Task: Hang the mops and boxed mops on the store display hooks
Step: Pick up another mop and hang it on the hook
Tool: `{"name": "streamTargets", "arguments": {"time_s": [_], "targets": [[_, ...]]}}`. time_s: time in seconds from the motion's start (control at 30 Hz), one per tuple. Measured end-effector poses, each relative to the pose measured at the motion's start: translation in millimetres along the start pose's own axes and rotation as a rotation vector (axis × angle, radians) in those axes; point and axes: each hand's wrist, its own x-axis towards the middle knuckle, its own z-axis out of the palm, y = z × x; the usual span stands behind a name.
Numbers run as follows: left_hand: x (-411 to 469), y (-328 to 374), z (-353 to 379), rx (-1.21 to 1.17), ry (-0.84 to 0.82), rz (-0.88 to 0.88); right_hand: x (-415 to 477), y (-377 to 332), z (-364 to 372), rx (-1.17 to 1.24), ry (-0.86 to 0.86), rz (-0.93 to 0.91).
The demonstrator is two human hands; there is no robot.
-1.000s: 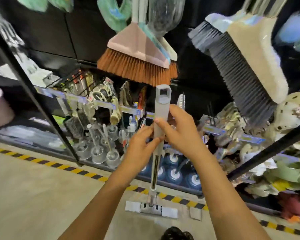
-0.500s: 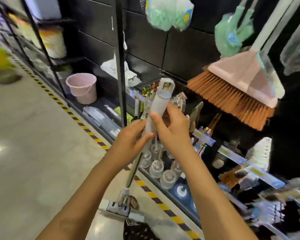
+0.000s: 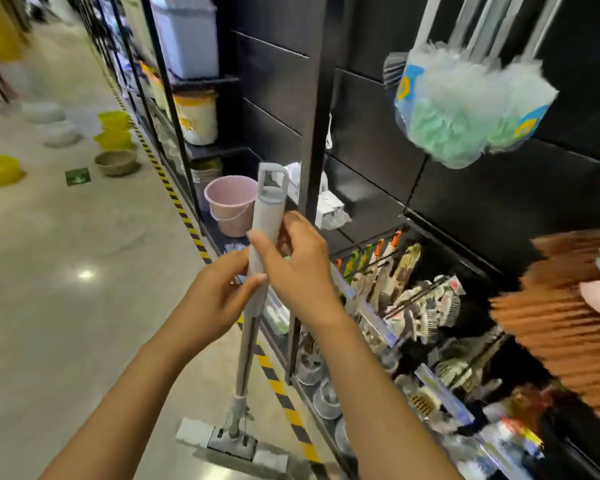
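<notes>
A grey flat mop (image 3: 267, 216) stands upright in front of me, its hanging loop at the top and its flat head (image 3: 232, 445) on the floor. My right hand (image 3: 291, 261) grips the grey handle sleeve from the right. My left hand (image 3: 219, 292) holds the same sleeve just below, thumb against it. Wrapped green mop heads (image 3: 465, 112) hang on the black display wall at the upper right. An orange broom (image 3: 561, 317) hangs at the right edge.
A black upright post (image 3: 312, 133) stands right behind the mop. A pink bucket (image 3: 231, 204) sits on a low shelf. Brushes on hooks (image 3: 413, 289) fill the lower right. Yellow basins (image 3: 113, 129) lie on the aisle floor to the left, beyond a striped floor line (image 3: 174, 192).
My view has swung left along the aisle; the brooms slid off to the right. Both hands kept hold of the mop handle, which now stands more upright.
</notes>
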Motion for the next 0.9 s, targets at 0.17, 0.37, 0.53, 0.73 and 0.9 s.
{"name": "streamTargets", "arguments": {"time_s": [0.17,0.37,0.53,0.73,0.9], "targets": [[43.9,-31.5,-13.7,0.007,0.111,-0.043,66.9,13.6,20.1,0.025,-0.054,-0.078],[77.4,-71.7,-29.5,0.005,0.161,-0.080,116.4,25.8,48.1,0.033,-0.083,-0.134],[103.0,-105.2,-44.8,-0.025,0.132,-0.088,150.5,37.8,71.2,-0.015,-0.075,-0.147],[139.1,-148.2,-87.1,-0.024,0.080,-0.055,198.9,40.0,112.7,-0.048,-0.057,-0.103],[180.8,-192.6,-136.8,-0.019,-0.005,-0.004,248.3,34.5,155.3,-0.072,0.013,-0.055]]}}
